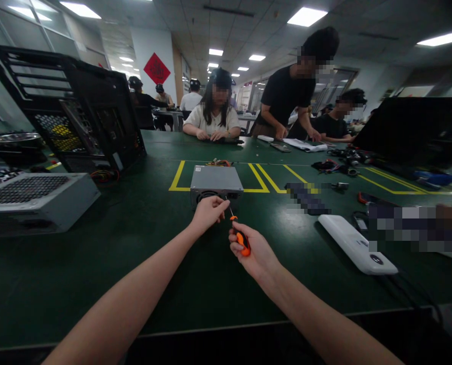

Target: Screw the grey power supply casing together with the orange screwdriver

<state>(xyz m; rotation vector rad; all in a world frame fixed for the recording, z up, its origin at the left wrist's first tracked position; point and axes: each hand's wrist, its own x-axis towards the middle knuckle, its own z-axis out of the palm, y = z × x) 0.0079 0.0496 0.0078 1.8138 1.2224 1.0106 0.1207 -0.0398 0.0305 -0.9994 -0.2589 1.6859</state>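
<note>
A grey computer power supply (216,178) sits on the green table straight ahead, its fan side facing me and its wires behind it. My right hand (254,248) is wrapped round the orange and black handle of a screwdriver (242,242). The thin shaft points up and away, toward the socket end of the power supply's near face. Close beside the shaft's tip, my left hand (209,213) has its fingers curled together in front of that face. What those fingers pinch, if anything, is hidden, and whether the tip touches the power supply I cannot tell.
At left stand an open black computer case (92,116) and a second power supply (39,203). A white power bank (357,246) with cables lies at right, with a dark monitor (416,132) beyond. Yellow tape (176,177) marks the table. Several people work opposite.
</note>
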